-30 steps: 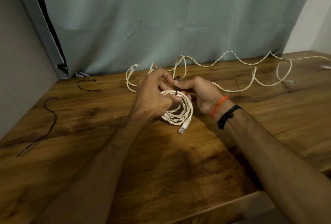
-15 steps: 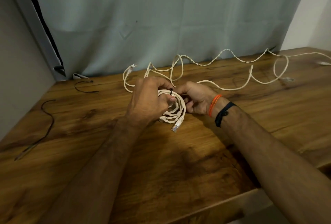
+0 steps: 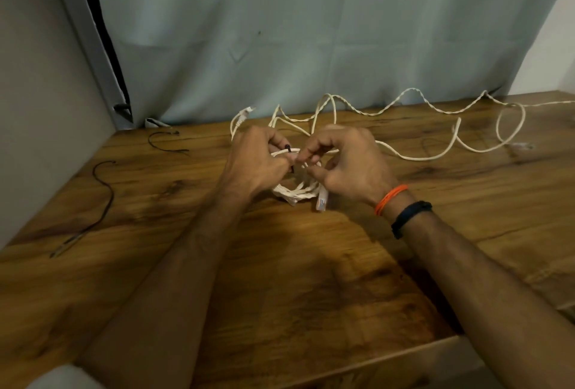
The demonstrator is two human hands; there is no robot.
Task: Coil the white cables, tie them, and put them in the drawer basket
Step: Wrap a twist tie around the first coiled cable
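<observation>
Where the wooden counter (image 3: 280, 264) meets the wall at far left, two loose black ties (image 3: 104, 189) lie near the edge. Toward centre, the left hand (image 3: 258, 164) has its fingers curled around the coiled white cable (image 3: 298, 194), pinching a black tie (image 3: 289, 155) wrapped over the coil's top. Just beside it, the right hand (image 3: 351, 167) pinches the same tie with bent fingers. A connector (image 3: 322, 200) hangs from the coil. Behind and to the right, an uncoiled white cable (image 3: 420, 156) sprawls across the counter.
</observation>
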